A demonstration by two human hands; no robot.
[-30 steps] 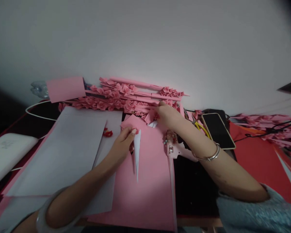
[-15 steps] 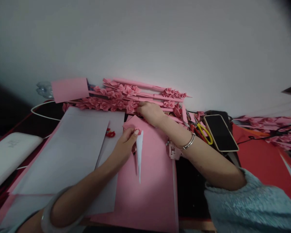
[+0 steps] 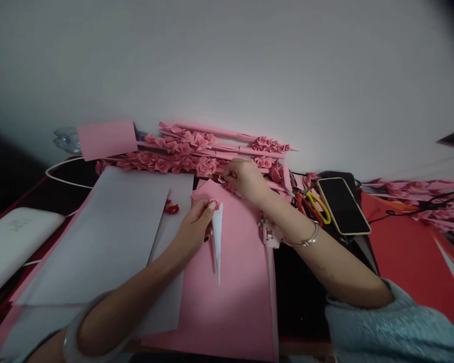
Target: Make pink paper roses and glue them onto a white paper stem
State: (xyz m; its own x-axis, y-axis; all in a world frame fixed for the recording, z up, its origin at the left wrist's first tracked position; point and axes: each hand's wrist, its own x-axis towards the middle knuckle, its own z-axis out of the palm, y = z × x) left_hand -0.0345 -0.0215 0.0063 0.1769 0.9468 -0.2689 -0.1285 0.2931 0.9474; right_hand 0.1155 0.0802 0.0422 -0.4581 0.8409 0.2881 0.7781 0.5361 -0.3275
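My left hand (image 3: 196, 222) is closed over the pink paper sheet (image 3: 234, 302), pinching a small folded pink paper flower (image 3: 214, 204). A narrow white pointed paper strip (image 3: 217, 242) hangs down from the same fingers. Farther back, my right hand (image 3: 245, 179) is bent into a pinch at the near edge of the pile of pink paper flowers (image 3: 200, 165). Whatever is between its fingertips is too small to make out.
White sheets (image 3: 124, 237) lie at left, with a red scrap (image 3: 171, 207) on them. Beyond is a white power bank (image 3: 18, 252). To the right are a pink glue gun (image 3: 270, 234), yellow-handled scissors (image 3: 320, 206), a phone (image 3: 344, 205) and red paper (image 3: 408, 252).
My right hand has drawn back toward the right and slightly nearer, away from the flower pile's middle, its fingertips now showing. My left hand stays almost still with the paper flower.
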